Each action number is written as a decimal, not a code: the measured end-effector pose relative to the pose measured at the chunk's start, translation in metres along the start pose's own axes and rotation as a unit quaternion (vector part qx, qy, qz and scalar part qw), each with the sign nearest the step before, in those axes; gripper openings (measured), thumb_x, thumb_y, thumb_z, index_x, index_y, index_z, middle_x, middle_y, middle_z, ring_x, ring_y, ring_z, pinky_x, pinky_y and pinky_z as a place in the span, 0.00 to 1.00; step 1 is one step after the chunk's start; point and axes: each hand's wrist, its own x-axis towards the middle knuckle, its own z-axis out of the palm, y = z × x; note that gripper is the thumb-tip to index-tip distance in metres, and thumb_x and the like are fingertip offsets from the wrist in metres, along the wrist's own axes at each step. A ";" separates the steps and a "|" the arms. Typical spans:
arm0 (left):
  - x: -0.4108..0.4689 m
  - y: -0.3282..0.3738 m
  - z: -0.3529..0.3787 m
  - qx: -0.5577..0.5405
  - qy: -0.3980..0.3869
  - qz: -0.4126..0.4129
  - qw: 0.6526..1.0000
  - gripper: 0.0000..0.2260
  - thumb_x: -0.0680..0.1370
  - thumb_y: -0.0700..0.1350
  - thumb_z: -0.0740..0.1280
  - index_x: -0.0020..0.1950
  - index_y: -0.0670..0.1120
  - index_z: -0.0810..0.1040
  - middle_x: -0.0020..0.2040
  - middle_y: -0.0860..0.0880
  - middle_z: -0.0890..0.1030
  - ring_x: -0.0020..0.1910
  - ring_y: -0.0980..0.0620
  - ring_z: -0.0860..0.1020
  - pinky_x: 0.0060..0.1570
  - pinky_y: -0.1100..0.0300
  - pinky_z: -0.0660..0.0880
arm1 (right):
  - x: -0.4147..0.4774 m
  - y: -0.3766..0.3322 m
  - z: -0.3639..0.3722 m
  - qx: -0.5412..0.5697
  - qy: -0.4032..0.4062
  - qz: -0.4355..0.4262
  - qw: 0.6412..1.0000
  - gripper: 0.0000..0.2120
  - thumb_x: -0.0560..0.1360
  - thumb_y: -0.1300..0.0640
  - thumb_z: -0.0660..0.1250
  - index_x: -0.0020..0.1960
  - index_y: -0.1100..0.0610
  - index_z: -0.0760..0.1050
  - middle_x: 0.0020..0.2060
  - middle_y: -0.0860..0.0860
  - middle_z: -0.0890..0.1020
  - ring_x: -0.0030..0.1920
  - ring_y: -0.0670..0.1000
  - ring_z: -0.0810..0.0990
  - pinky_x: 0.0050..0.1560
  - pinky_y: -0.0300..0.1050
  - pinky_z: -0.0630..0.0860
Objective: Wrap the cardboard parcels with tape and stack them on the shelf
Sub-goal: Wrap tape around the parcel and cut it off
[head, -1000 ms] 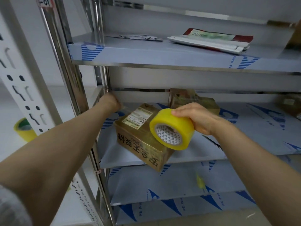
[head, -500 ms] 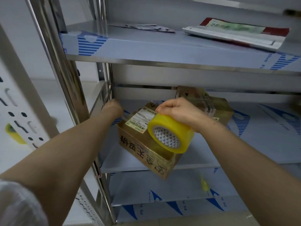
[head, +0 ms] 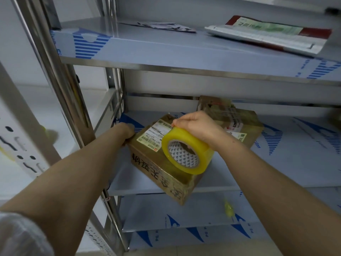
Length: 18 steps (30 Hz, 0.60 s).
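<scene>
Head view: parcel on shelf, both your hands engaged.

Left to right:
- **Left hand** point(head: 127, 133): your fingers are curled round the parcel's left corner, holding it.
- **Parcel** point(head: 156, 169): glossy with tape, label up, askew on the shelf point(head: 132, 178), its near corner out past the front edge.
- **Tape** point(head: 187, 153): a yellow roll resting on the parcel's top. Whether a strip runs from roll to parcel cannot be told.
- **Right hand** point(head: 193, 126): you grip the roll from above.
- **Second parcel** point(head: 239, 117): just behind, toward the right.

Step, as judged: stacking, since the wrap on this parcel looks done. The next move calls for you to lift the roll clear, turn the parcel square and push it back against the second parcel, so that no corner overhangs.
</scene>
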 end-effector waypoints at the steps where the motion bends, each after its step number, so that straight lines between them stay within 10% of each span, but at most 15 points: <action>1: 0.000 0.000 0.000 0.001 0.032 0.018 0.999 0.14 0.79 0.39 0.62 0.63 0.35 0.73 0.56 0.37 0.77 0.47 0.43 0.75 0.48 0.54 0.72 | 0.001 0.000 0.001 0.001 0.000 -0.001 1.000 0.12 0.77 0.47 0.66 0.55 0.51 0.82 0.42 0.47 0.84 0.43 0.48 0.82 0.44 0.43 0.78; 9: -0.006 -0.004 0.004 -0.006 0.209 0.111 0.972 0.08 0.79 0.41 0.62 0.50 0.40 0.79 0.46 0.42 0.80 0.41 0.46 0.78 0.41 0.54 0.76 | 0.007 0.000 0.005 0.003 0.002 -0.004 1.000 0.10 0.76 0.48 0.67 0.49 0.52 0.83 0.35 0.46 0.84 0.38 0.48 0.83 0.42 0.42 0.79; 18: -0.022 -0.003 0.018 0.040 0.098 0.142 0.984 0.18 0.81 0.55 0.58 0.43 0.44 0.78 0.36 0.48 0.77 0.33 0.53 0.75 0.29 0.62 0.68 | 0.007 -0.003 0.006 -0.004 -0.007 -0.007 1.000 0.16 0.76 0.46 0.66 0.56 0.56 0.81 0.44 0.53 0.85 0.45 0.53 0.83 0.53 0.50 0.80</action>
